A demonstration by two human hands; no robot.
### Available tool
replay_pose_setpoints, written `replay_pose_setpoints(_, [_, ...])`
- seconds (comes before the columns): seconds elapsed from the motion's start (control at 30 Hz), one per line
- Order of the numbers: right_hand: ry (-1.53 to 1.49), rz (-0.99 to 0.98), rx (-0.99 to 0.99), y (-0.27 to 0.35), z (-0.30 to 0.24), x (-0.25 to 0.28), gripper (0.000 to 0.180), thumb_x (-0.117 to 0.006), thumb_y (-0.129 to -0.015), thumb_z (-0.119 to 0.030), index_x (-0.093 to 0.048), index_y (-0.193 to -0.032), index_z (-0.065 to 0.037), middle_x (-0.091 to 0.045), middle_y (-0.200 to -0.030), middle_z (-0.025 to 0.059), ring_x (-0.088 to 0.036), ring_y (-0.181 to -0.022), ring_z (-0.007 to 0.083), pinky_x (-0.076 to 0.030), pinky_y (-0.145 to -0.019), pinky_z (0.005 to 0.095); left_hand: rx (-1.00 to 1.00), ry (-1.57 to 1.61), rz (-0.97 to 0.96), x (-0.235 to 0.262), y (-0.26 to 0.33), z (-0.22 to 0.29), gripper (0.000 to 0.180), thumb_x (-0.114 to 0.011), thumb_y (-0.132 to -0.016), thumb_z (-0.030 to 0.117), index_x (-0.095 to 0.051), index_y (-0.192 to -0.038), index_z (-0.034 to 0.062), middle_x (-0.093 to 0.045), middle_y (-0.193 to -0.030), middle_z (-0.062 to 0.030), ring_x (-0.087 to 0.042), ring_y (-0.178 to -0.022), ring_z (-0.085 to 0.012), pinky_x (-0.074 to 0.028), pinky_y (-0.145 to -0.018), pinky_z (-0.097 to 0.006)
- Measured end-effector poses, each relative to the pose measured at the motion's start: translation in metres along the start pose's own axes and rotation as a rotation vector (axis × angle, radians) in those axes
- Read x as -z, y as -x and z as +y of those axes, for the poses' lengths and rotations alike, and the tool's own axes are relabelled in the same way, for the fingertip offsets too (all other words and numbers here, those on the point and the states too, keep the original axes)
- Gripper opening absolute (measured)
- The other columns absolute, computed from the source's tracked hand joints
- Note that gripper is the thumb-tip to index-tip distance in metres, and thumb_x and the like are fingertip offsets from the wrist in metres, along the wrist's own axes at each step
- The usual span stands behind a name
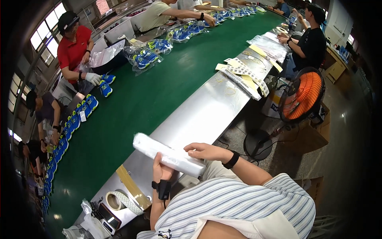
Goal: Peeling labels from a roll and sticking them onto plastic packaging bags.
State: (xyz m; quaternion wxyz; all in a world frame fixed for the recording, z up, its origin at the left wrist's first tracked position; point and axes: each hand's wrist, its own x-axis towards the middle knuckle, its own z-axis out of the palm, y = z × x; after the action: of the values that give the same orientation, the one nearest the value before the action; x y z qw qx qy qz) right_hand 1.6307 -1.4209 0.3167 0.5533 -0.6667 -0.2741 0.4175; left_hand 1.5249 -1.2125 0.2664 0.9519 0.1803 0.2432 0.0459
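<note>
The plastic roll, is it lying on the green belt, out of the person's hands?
No, the left hand grips the plastic roll near its middle, with the right hand close to its right end.

Beneath the translucent plastic bundle point(169, 155), most fingers of the left hand point(162, 172) are hidden. Crumpled plastic point(77, 232) at near left is cut off by the lower edge. Far shoes point(226, 15) are too small to tell apart.

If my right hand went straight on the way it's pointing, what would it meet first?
Probably the plastic roll in your left hand; your right hand looks very close, though depth is hard to judge.
</note>
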Motion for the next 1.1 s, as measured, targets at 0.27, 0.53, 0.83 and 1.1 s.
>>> replay_pose_setpoints(0.27, [-0.409,-0.244,-0.122,-0.006,0.008,-0.019,0.081,-0.062,-0.083,-0.046,-0.026,-0.137,0.003,-0.047,-0.123,0.0175,-0.051,-0.105,0.0198,-0.047,-0.084,0.0299,0.047,-0.377,-0.197,-0.052,0.007,-0.018,0.05,-0.055,-0.091,0.024,-0.035,-0.129,-0.0027,-0.051,-0.119,-0.015,-0.05,-0.112,-0.0248,-0.042,-0.096,-0.041])
replay_pose_setpoints(0.53, [0.444,0.223,0.024,-0.006,0.002,-0.05,0.087,-0.073,-0.073,-0.041,-0.029,-0.135,0.001,-0.052,-0.117,0.0259,-0.057,-0.105,0.0343,-0.048,-0.084,0.0381,-0.099,-0.756,-0.045,-0.032,0.017,-0.03,0.06,-0.063,-0.086,0.02,-0.028,-0.128,-0.001,-0.049,-0.112,-0.0147,-0.057,-0.097,-0.0196,-0.053,-0.075,-0.031])
replay_pose_setpoints(0.83, [0.14,0.157,0.012,-0.012,0.032,-0.036,0.094,-0.069,-0.073,-0.053,-0.028,-0.136,0.003,-0.048,-0.125,0.0231,-0.048,-0.117,0.0303,-0.042,-0.095,0.0359,-0.061,-0.668,-0.02,-0.014,0.027,-0.021,0.061,-0.064,-0.085,0.02,-0.029,-0.132,0.0016,-0.051,-0.115,-0.0127,-0.058,-0.1,-0.0201,-0.055,-0.076,-0.034])
replay_pose_setpoints(1.1, [-0.226,0.106,-0.166,-0.019,0.043,-0.032,0.057,-0.034,-0.098,-0.045,-0.04,-0.132,0.0,-0.054,-0.117,0.0118,-0.05,-0.105,0.0166,-0.041,-0.091,0.0291,0.039,-0.464,0.005,0.022,0.018,-0.018,0.058,-0.056,-0.085,0.014,-0.029,-0.134,0.0002,-0.05,-0.12,-0.0154,-0.054,-0.109,-0.0253,-0.048,-0.091,-0.039])
